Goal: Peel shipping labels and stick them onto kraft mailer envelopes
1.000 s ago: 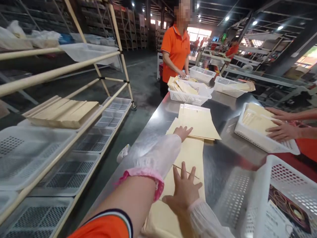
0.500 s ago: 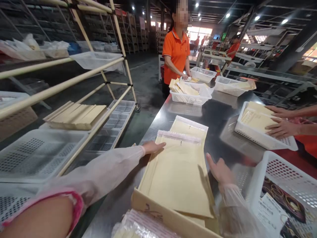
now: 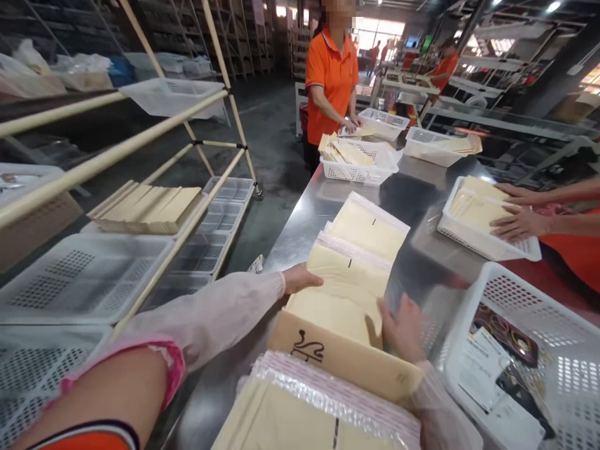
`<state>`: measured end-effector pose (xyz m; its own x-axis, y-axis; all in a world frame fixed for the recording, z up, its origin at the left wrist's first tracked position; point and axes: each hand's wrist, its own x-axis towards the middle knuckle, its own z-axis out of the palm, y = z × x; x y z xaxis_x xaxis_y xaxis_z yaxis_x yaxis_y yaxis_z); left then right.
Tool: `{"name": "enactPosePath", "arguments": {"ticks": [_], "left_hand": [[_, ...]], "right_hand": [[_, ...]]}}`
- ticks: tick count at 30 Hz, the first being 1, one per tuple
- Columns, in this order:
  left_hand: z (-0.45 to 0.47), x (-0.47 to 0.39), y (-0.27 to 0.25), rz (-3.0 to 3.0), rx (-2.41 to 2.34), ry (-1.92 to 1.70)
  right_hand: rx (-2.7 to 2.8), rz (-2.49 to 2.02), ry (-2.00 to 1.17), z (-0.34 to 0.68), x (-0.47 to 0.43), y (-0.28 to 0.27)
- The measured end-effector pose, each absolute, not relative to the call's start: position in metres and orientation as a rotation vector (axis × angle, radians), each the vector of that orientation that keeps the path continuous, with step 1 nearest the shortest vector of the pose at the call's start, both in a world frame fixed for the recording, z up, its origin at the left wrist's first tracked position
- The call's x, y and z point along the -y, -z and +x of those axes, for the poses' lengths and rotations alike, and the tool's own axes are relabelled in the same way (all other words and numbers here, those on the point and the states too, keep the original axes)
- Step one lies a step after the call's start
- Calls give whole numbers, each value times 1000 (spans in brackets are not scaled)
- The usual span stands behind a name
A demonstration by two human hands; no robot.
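Observation:
A stack of pale yellow padded envelopes [image 3: 347,287] lies on the metal table, its near end behind the brown wall of a cardboard box [image 3: 347,365]. My left hand [image 3: 302,279] grips the left edge of the stack, thumb on top and fingers hidden beneath. Along the right edge is my right hand [image 3: 404,328], thumb and fingers apart and slightly blurred; its thumb appears to touch the edge. More padded envelopes [image 3: 290,415] with shiny, pink-striped ends lie in front of the box, nearest me.
At right, a white basket [image 3: 497,275] contains cards and dark printed packs. Beyond it, a co-worker's hands [image 3: 515,215] rest on envelopes in another basket [image 3: 487,247]. A person in orange [image 3: 330,87] stands at the table's far end. A pipe rack [image 3: 178,244] with baskets stands left.
The envelope stack has shifted away from me relative to the box, and its lower part now sits behind the box wall. My right hand has closed in on the right edge. My view has tilted down.

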<state>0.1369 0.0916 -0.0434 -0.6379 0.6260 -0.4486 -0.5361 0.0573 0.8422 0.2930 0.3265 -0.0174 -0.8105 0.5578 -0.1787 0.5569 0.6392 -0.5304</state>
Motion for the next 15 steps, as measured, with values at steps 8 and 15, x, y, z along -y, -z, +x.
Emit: {"name": "enactPosePath", "arguments": {"ticks": [8,15], "left_hand": [[130,-81,7,59,-1693,-2164],[92,1,-95,174,-1925,-2714]], "right_hand": [[2687,-369,-2106,389,-313,-19],[2831,353,-1152,410,-289,-68]]}}
